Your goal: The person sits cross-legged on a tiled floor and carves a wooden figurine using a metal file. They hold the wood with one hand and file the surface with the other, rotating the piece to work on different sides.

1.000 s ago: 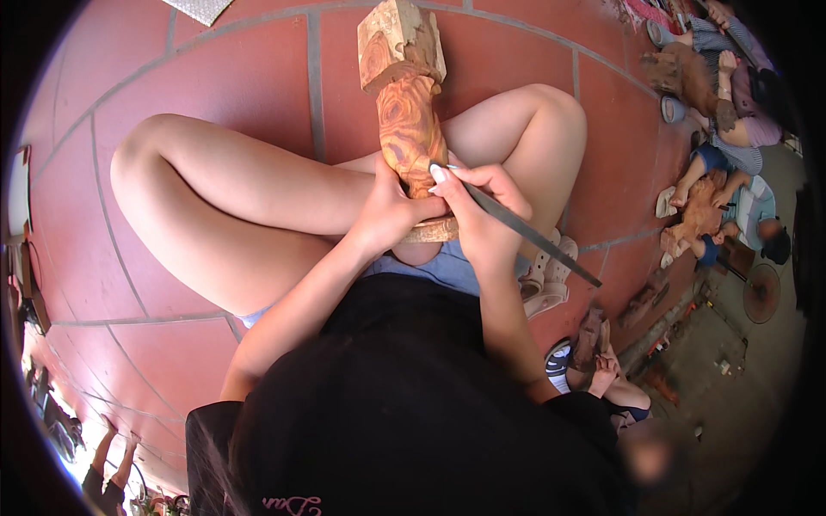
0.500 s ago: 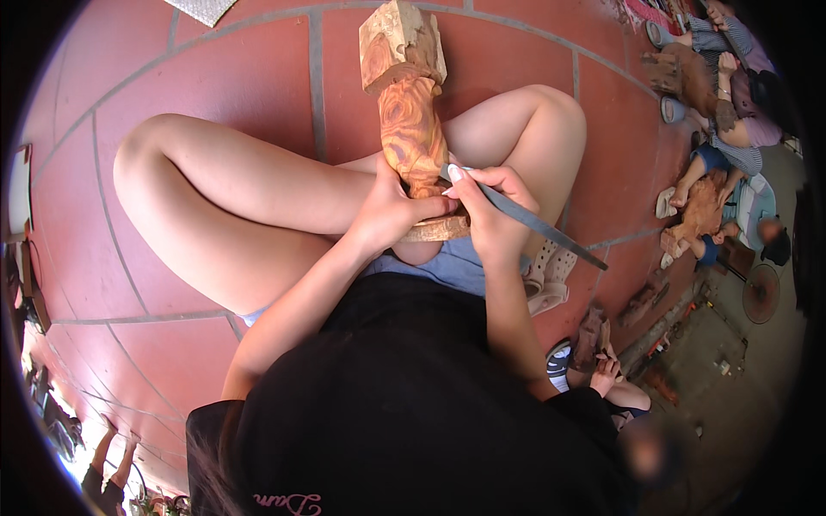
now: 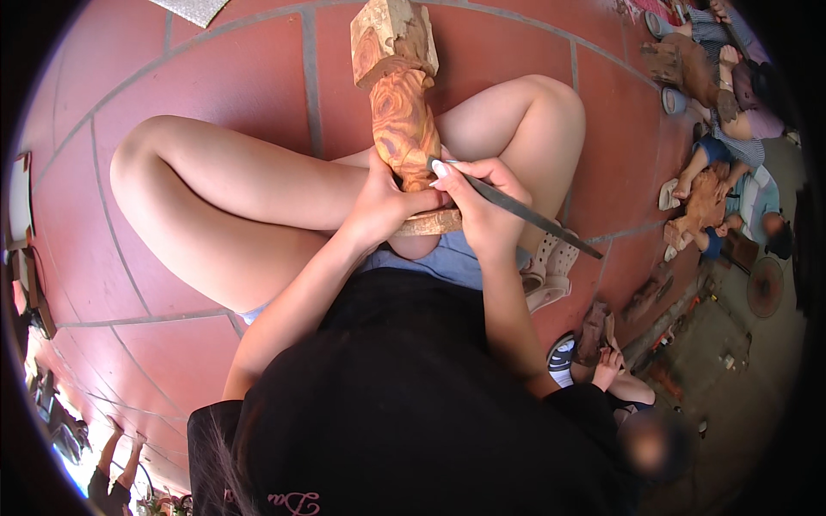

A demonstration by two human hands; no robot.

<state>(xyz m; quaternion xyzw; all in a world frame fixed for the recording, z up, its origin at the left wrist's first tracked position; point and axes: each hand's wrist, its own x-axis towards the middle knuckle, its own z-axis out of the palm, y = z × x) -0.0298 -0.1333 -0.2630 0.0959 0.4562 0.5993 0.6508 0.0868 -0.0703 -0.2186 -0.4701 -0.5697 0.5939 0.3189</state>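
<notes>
A carved piece of wood (image 3: pixel 403 120) with swirling orange-brown grain stands between my crossed legs. It has a rough square block at its far end and a round disc base at the near end. My left hand (image 3: pixel 383 202) is wrapped round the narrow part just above the base, its thumb lying across the front. In my right hand (image 3: pixel 490 198) is a long, flat, dark grey file (image 3: pixel 551 225), gripped by thumb and fingers. The file's far end touches the right side of the narrow part, and its tapered end points out to the right. The wood hides some left fingers.
Red tiles (image 3: pixel 224 77) cover the floor around me. Pale clogs (image 3: pixel 551 267) sit by my right leg. Several people are seated along the right, beside other wooden pieces (image 3: pixel 701 206). A round fan (image 3: pixel 764 286) stands past them. Someone's legs (image 3: pixel 120 456) show at lower left.
The carved wood and my left hand have shifted slightly left. My right hand and the file have moved a little left and away from me, still against the wood.
</notes>
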